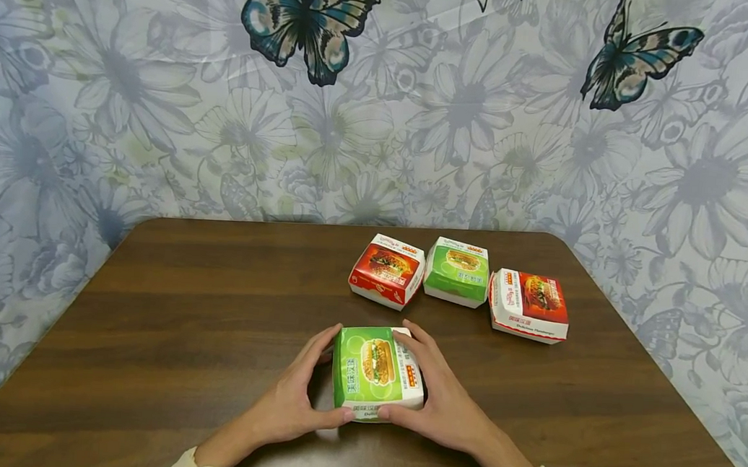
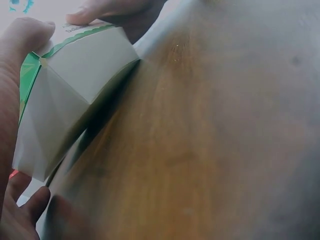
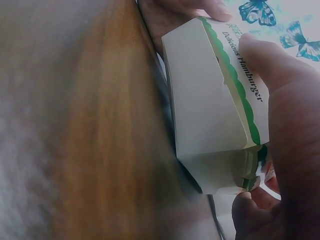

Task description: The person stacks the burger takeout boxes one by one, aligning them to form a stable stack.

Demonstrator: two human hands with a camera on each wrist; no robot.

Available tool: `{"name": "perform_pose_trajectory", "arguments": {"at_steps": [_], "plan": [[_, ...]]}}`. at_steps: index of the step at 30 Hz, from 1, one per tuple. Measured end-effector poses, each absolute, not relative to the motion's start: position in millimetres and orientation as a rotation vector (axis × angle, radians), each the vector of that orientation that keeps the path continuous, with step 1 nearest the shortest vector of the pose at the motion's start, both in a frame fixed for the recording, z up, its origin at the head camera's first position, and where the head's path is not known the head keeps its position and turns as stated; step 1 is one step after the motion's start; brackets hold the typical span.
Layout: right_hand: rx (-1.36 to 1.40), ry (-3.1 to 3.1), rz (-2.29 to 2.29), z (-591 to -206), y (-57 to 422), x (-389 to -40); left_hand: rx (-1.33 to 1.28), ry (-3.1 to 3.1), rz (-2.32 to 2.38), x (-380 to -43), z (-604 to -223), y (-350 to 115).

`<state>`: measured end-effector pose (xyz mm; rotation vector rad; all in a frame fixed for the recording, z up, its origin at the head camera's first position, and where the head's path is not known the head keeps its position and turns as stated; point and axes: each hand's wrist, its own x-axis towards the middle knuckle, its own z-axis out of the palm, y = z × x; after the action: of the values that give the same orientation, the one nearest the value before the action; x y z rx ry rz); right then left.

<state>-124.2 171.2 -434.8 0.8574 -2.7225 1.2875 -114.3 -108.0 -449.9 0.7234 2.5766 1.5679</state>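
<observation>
A green and white hamburger box [image 1: 371, 367] with a burger picture on its lid is on the near middle of the table, between both hands. My left hand [image 1: 294, 398] grips its left side, thumb at the near edge and fingertips around the far left corner. On the opposite side my right hand [image 1: 445, 405] holds it, thumb on the near face and fingers over the far right corner. The right wrist view shows the closed lid's green scalloped edge and "Delicious Hamburger" lettering on the box [image 3: 210, 95]. White lower walls of the box [image 2: 85, 65] fill the left wrist view's corner.
Behind the hands, towards the table's [image 1: 214, 287] back right, stand a red box [image 1: 387, 270], another green box [image 1: 457, 271] and a second red box [image 1: 529, 306], side by side. A wall covering [image 1: 381, 133] with flowers and butterflies rises behind the table.
</observation>
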Motion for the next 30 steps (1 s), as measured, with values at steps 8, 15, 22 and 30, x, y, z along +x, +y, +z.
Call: {"name": "perform_pose_trajectory", "arguments": {"at_steps": [8, 15, 22, 30], "plan": [[0.878, -2.728, 1.281, -433.6, 170.7, -123.2, 0.691, 2.579, 1.535, -115.4, -447.5, -107.0], [0.886, -2.738, 1.287, -433.3, 169.2, -121.8, 0.677, 2.567, 1.524, -114.5, -446.2, -108.2], [0.832, -2.768, 1.326, -432.6, 170.0, -120.1, 0.693, 2.588, 1.504, -113.8, -447.1, -107.9], [0.834, -2.760, 1.325, -433.0, 169.8, -119.6, 0.747, 2.602, 1.512, -114.6, -448.4, -108.5]]}}
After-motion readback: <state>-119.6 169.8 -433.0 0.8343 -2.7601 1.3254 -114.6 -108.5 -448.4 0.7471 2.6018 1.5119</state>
